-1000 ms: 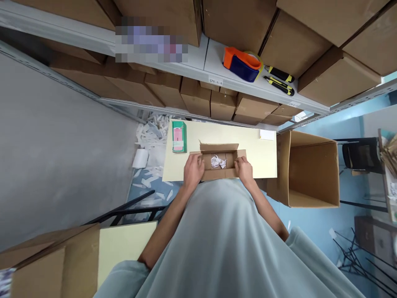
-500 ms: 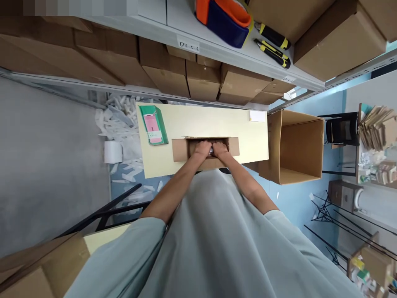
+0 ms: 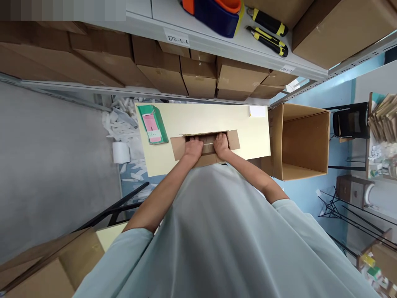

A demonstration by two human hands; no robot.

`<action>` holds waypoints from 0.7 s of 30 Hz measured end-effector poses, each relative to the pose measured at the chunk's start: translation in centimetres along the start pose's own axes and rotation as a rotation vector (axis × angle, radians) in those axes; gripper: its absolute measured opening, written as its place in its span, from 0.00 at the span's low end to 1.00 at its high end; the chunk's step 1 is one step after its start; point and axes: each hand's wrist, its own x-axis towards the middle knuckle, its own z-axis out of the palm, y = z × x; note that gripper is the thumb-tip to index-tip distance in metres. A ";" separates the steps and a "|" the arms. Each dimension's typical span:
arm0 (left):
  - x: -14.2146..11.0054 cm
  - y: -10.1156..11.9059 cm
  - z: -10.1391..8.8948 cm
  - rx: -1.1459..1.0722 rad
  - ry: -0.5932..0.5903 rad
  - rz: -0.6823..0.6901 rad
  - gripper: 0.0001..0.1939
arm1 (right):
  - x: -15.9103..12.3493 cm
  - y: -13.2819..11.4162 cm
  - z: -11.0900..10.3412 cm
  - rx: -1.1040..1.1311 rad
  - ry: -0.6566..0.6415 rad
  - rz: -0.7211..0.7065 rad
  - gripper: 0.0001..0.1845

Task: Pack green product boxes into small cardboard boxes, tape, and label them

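Note:
An open cardboard box [image 3: 208, 159] stands on the pale yellow table [image 3: 214, 118] in front of me, its side flaps folded outward. My left hand [image 3: 194, 149] reaches into the left end of the opening, fingers bent down and partly hidden. At the right end, my right hand [image 3: 221, 145] dips inside against the wall, its fingertips also out of sight. Between the hands, brown cardboard with a light line across it shows within the box. Whether either hand grips anything is hidden.
A green carton with a pink panel [image 3: 152, 125] lies at the table's left, a white card [image 3: 257, 111] at its back right. A large open carton [image 3: 305, 142] stands to the right. Ahead, a shelf holds boxes, yellow-black utility knives [image 3: 268, 41] and a blue-orange tape roll [image 3: 214, 18].
My hands have moved apart inside the box, left hand leftward and right hand slightly upward, uncovering the brown cardboard between them. The view has shifted slightly.

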 end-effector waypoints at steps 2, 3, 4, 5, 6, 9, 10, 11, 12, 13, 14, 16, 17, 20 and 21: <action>-1.7 -1.2 -0.5 -0.051 0.070 0.030 0.22 | -0.9 1.0 -0.5 0.061 0.033 -0.032 0.26; -2.7 -2.3 -0.8 -0.101 0.136 0.034 0.21 | -1.7 1.7 -0.6 0.102 0.069 -0.049 0.25; -3.7 -3.8 -1.0 -0.168 0.224 0.020 0.21 | -2.7 2.5 -0.7 0.144 0.121 -0.061 0.24; -4.6 -5.5 -1.3 -0.237 0.317 -0.034 0.20 | -3.8 3.4 -0.8 0.184 0.182 -0.069 0.23; -5.3 -7.3 -1.5 -0.294 0.402 -0.124 0.20 | -5.0 4.3 -0.8 0.225 0.255 -0.066 0.23; -5.3 -12.0 -1.8 -0.372 0.589 -0.481 0.28 | -8.1 6.4 -0.4 0.367 0.462 -0.006 0.20; -4.7 -13.0 -1.8 -0.384 0.595 -0.571 0.35 | -8.9 6.8 -0.3 0.414 0.502 0.012 0.19; -3.9 -13.6 -1.7 -0.399 0.570 -0.643 0.42 | -9.4 7.1 -0.1 0.457 0.528 0.029 0.19; -3.1 -13.8 -1.6 -0.421 0.525 -0.699 0.48 | -9.8 7.2 0.1 0.494 0.542 0.043 0.18; -2.2 -13.8 -1.5 -0.450 0.469 -0.743 0.51 | -10.1 7.1 0.2 0.525 0.550 0.056 0.18; -1.4 -13.6 -1.5 -0.483 0.417 -0.790 0.53 | -10.3 7.0 0.3 0.550 0.559 0.070 0.18; -0.2 -13.2 -1.4 -0.535 0.366 -0.853 0.52 | -10.4 6.7 0.4 0.590 0.584 0.097 0.18; 0.2 -13.1 -1.5 -0.555 0.369 -0.875 0.50 | -10.4 6.5 0.4 0.606 0.597 0.106 0.18; 0.2 -13.8 -1.9 -0.619 0.408 -0.902 0.39 | -10.7 6.2 0.0 0.638 0.609 0.127 0.19; -0.2 -14.2 -2.1 -0.647 0.418 -0.895 0.36 | -10.9 6.1 -0.3 0.646 0.608 0.127 0.19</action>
